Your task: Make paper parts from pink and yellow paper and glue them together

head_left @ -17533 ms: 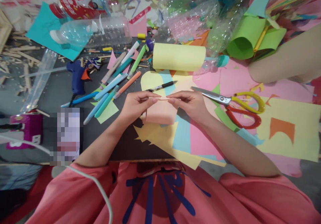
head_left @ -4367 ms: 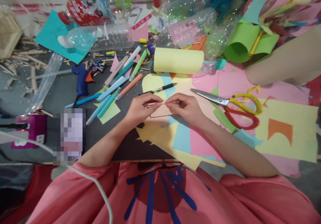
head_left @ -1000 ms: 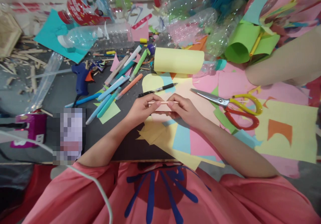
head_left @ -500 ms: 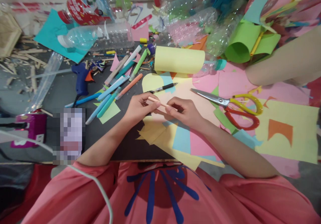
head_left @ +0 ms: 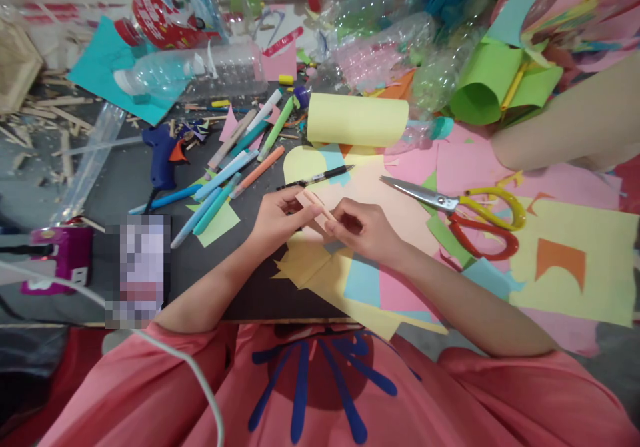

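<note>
Between my hands is a small piece of pale pink paper (head_left: 311, 201), with a narrow folded or rolled strip along it. My left hand (head_left: 281, 219) pinches its left part between thumb and fingers. The fingertips of my right hand (head_left: 364, 228) close on its lower right end. Just above the hands a black pen (head_left: 320, 177) lies on a larger sheet of pale pink paper (head_left: 395, 217). To the right of my right hand rest scissors (head_left: 450, 203) with a yellow and a red handle, blades pointing left.
Several markers (head_left: 257, 172) and a blue glue gun (head_left: 163, 157) lie left. A yellow paper roll (head_left: 357, 120) and plastic bottles (head_left: 220, 70) are behind. Another person's arm (head_left: 575, 117) reaches in at right. A phone (head_left: 143, 267) lies near the front edge.
The pink paper has tilted in my hands, and more of its flat face shows. My right fingertips have shifted slightly left and down along it.
</note>
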`<action>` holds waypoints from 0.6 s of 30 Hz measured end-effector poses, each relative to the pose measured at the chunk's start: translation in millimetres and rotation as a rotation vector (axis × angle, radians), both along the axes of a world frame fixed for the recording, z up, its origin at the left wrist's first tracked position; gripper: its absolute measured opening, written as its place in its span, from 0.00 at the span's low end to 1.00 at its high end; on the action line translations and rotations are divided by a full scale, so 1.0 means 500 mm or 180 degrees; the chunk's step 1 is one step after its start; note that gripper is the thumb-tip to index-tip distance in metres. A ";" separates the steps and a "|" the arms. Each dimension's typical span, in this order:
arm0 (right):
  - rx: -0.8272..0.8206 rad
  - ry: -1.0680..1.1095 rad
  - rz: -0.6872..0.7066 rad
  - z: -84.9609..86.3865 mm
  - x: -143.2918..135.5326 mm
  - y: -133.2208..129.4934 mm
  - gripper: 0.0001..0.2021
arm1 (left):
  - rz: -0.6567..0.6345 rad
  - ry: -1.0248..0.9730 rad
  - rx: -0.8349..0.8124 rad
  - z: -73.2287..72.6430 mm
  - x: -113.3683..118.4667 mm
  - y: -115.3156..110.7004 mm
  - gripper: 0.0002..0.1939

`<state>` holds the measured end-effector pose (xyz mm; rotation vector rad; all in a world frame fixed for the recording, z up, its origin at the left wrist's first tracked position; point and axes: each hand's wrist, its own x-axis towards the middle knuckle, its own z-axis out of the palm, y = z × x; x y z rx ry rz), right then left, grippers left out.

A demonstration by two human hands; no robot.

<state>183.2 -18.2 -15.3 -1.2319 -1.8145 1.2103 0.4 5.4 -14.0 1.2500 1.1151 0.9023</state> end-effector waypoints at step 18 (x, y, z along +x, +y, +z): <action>-0.0541 0.0308 0.0031 0.004 -0.008 -0.008 0.20 | -0.0259 -0.0123 -0.0606 0.012 0.014 -0.007 0.20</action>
